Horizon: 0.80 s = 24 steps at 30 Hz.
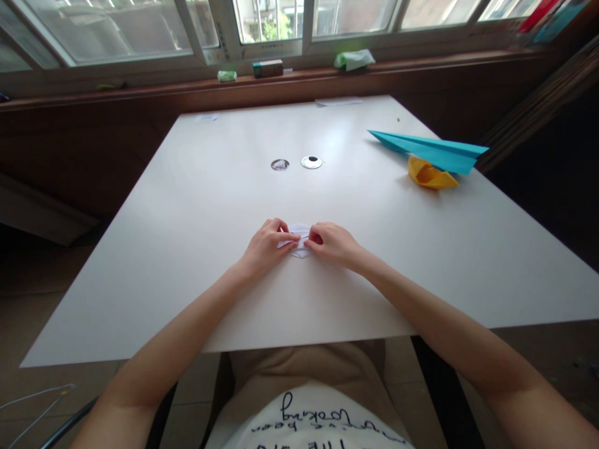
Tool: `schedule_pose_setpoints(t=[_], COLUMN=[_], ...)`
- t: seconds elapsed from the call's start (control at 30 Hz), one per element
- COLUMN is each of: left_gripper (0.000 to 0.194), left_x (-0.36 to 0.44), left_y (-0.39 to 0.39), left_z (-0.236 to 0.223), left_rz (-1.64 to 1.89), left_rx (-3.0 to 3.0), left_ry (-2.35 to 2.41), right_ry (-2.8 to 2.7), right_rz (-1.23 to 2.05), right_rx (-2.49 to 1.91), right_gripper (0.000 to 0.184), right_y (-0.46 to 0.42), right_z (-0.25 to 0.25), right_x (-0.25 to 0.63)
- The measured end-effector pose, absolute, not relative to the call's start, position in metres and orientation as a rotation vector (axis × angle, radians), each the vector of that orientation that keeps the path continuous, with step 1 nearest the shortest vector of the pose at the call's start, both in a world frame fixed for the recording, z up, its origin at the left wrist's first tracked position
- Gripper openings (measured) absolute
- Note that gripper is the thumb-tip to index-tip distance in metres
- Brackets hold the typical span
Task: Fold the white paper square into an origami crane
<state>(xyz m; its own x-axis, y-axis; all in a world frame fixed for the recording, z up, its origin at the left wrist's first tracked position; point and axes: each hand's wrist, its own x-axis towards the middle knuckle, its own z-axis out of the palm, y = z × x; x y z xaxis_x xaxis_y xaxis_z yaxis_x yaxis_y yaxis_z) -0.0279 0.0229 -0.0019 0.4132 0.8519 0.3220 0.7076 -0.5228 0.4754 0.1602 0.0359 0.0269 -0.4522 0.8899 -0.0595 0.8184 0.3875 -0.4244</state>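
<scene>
A small folded piece of white paper (301, 252) lies on the white table (210, 206), close to its front edge. My left hand (272, 243) pinches the paper's left side between thumb and fingers. On the opposite side, the fingers of my right hand (330, 242) are closed on the paper's right part. Both sets of fingertips nearly meet over its middle and cover some of the folds. A dark line shows between them, too small to make out.
On the right of the table rest a blue paper plane (430, 149) and a yellow paper boat (430, 174). Two round grommets sit mid-table, one a silver ring (311, 163). White paper (339, 101) lies at the far edge. A tissue pack (354, 59) and small box (268, 68) stand on the windowsill.
</scene>
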Motion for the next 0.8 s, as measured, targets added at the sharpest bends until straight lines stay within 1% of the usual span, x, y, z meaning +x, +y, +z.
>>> schedule_pose_setpoints(t=[0.37,0.53,0.63,0.8], left_gripper=[0.017,0.02,0.024,0.028], left_x=[-0.03,-0.028,-0.027,-0.025], left_y=[0.025,0.017,0.014,0.011], left_z=[0.004,0.012,0.012,0.012], left_rz=[0.756,0.659,0.615,0.553], left_rx=[2.417,2.437,2.457,2.446], left_ry=[1.327,1.238,1.208,1.103], right_ry=[-2.472,-2.566,-2.632,-2.632], right_rz=[0.647,0.75,0.913,0.937], right_rx=[-1.532,-1.343,-1.106,-1.093], right_gripper=[0.017,0.014,0.019,0.019], right_y=[0.039,0.047,0.051,0.053], right_z=[0.025,0.025,0.027,0.028], right_x=[0.162,0.178,0.188,0.192])
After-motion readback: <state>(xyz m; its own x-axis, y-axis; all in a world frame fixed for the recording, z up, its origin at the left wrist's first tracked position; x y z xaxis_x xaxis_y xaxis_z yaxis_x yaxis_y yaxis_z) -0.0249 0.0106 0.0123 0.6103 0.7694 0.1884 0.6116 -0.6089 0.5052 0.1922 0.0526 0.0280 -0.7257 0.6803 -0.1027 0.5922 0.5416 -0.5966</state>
